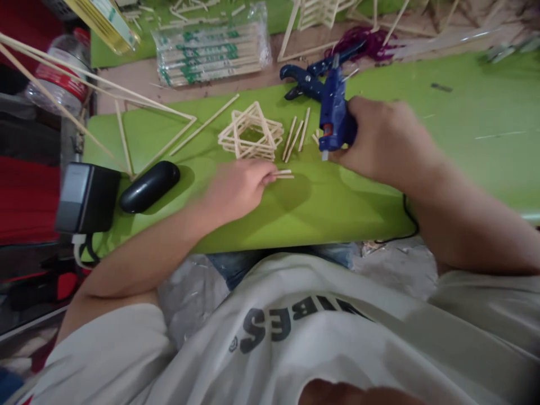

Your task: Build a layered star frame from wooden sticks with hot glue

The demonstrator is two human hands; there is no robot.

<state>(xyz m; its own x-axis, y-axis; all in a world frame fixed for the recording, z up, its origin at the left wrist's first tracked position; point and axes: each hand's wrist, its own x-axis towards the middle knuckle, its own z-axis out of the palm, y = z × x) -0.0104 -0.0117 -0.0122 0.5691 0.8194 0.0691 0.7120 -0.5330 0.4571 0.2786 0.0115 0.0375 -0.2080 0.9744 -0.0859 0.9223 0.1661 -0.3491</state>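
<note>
Pinched in my left hand (248,183) are two short wooden sticks (286,174), their ends pointing right. My right hand (379,138) is closed round the handle of a blue glue gun (333,115), whose nozzle points down towards the green work surface (295,219). Just beyond my left hand lies a star-shaped frame of thin sticks (253,132), built up in layers. Between that frame and the glue gun several loose short sticks (295,138) lie side by side. A dark blue hand tool (304,81) lies behind the glue gun.
A black power adapter (86,197) and a black oval case (149,187) stand on the left. Large triangular stick frames (185,126) reach in there. Behind are wrapped chopsticks (213,53), a plastic bottle (63,73) and purple cord (371,48). A black cable (415,222) hangs near my right forearm.
</note>
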